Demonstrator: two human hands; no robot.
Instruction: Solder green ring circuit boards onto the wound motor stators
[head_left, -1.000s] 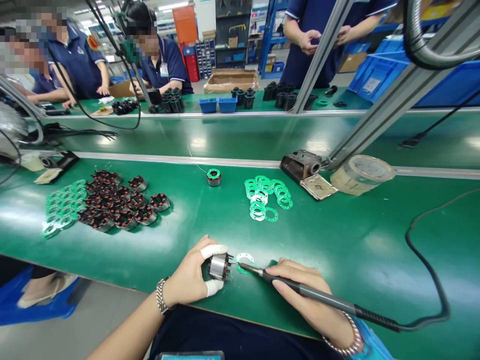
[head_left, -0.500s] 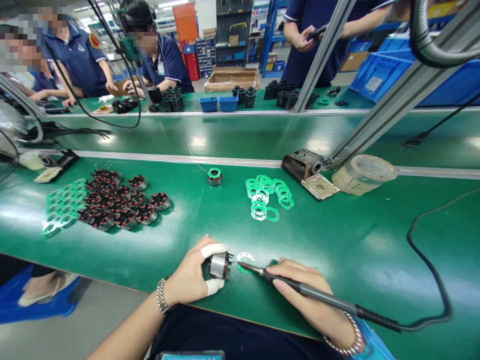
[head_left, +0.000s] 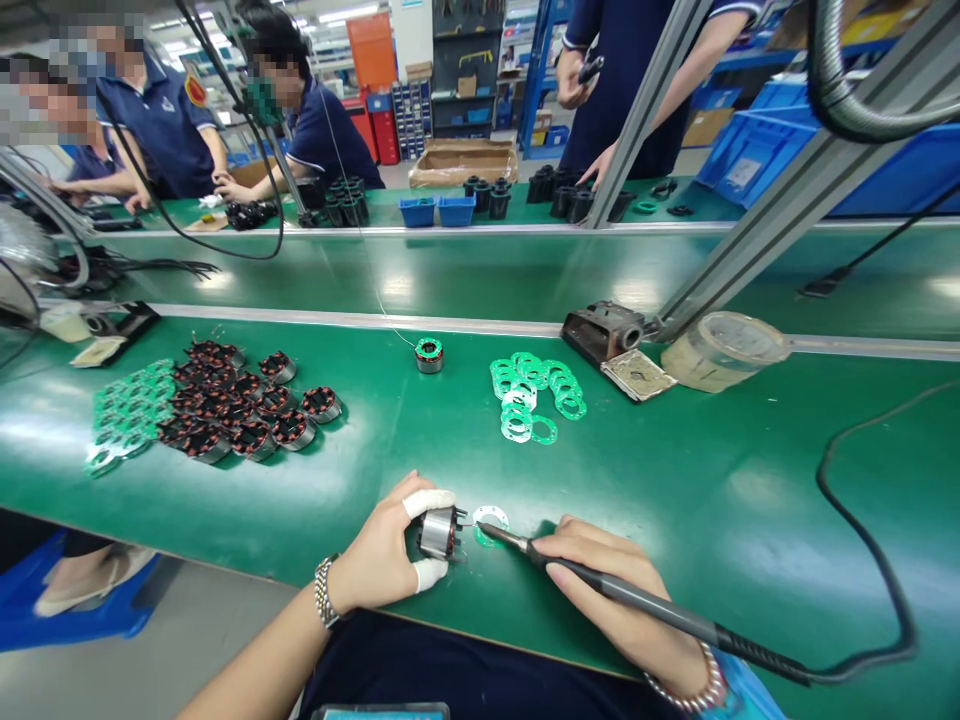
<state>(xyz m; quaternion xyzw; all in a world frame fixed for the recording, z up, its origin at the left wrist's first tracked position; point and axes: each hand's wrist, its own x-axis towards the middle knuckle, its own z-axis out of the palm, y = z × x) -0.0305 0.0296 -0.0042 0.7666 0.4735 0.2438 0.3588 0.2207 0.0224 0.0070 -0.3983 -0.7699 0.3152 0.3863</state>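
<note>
Between the covered thumb and finger of my left hand sits a motor stator, tipped on its side with its pins facing right. My right hand is closed around a soldering iron, whose tip points left at a thin wire end by the stator's pins. I cannot tell whether tip and wire touch. Just behind the tip, a green ring-shaped circuit board lies flat on the bench. Another stator with a green ring on top stands upright farther back, a strand of solder wire reaching down to it.
Loose ring boards lie at centre right. Several stators and a panel of green boards are at left. An iron stand and a round tub stand right. Co-workers are across the bench.
My hands, the stator and the iron keep nearly the same place. Across the bench, the co-worker at right has lowered one hand to the black parts, and another leans farther left.
</note>
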